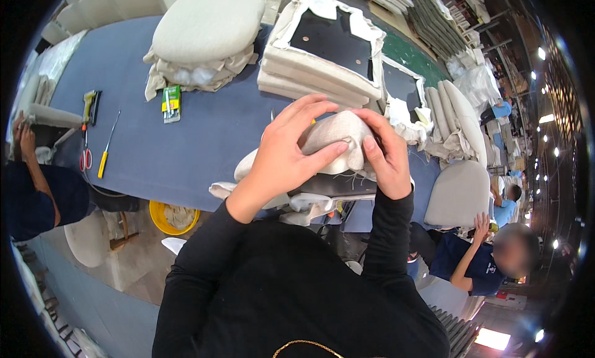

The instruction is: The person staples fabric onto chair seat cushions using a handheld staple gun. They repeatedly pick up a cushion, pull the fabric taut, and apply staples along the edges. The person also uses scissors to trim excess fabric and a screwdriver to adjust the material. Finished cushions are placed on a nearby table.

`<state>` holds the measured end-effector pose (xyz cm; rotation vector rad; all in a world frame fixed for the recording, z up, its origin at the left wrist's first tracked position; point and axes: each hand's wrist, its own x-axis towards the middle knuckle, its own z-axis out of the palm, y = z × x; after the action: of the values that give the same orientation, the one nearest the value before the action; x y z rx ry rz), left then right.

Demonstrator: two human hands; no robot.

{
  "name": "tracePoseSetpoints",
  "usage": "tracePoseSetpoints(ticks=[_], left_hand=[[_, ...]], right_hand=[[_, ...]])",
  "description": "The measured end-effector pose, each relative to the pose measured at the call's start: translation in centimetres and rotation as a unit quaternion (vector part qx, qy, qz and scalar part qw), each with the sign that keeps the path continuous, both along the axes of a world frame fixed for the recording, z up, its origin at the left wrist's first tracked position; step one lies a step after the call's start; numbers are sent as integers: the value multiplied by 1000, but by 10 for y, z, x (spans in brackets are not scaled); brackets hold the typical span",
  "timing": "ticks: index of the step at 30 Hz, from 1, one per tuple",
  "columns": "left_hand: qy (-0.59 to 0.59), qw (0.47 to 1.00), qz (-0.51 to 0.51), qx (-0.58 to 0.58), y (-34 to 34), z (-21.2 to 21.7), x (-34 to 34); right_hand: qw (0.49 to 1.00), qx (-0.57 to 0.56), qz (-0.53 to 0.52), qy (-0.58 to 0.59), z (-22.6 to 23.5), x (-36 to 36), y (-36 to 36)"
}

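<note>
In front of me a beige fabric-covered cushion (334, 130) is tilted up, one corner toward me. Loose threads hang from its lower edge, above a dark underside. My left hand (288, 148) grips its left side, fingers over the top and thumb on the cloth near the corner. From the right, my right hand (389, 156) holds the same corner, its fingers curved over the edge and its thumb near a fold. My palms hide parts of the cushion's sides.
On the blue-grey table (204, 150) lie a yellow-handled screwdriver (105, 156), red-handled scissors (85, 158) and a green-yellow packet (171, 104). Cushions are stacked behind: a rounded one (207, 29) and a black-bottomed pile (319, 70). Co-workers stand left (46, 194) and right (468, 256). A yellow basin (158, 221) sits below.
</note>
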<state>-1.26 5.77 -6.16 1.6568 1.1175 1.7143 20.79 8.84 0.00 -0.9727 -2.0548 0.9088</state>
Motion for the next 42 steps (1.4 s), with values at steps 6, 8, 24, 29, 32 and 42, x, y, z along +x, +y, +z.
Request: tracePoseSetpoints(ticks=[6,8,24,29,32,42], left_hand=[[24,999,0,-24,6,-2,32],[87,988,117,53,0,7,34],[37,998,-42,4,-16,12,20],[82,996,2,27,-21,13,23],[123,992,29,15,-22,17,23],[92,994,-44,-32,-19,15,7]], right_hand=[[999,22,36,-15,7,12,8],[1000,6,19,-13,9,15,9],[998,64,5,-23,2,-6,6],[996,85,0,-29,0,-6,7],[998,61,23,-13,-1,-5,12],[998,56,25,-14,-3,0,16]])
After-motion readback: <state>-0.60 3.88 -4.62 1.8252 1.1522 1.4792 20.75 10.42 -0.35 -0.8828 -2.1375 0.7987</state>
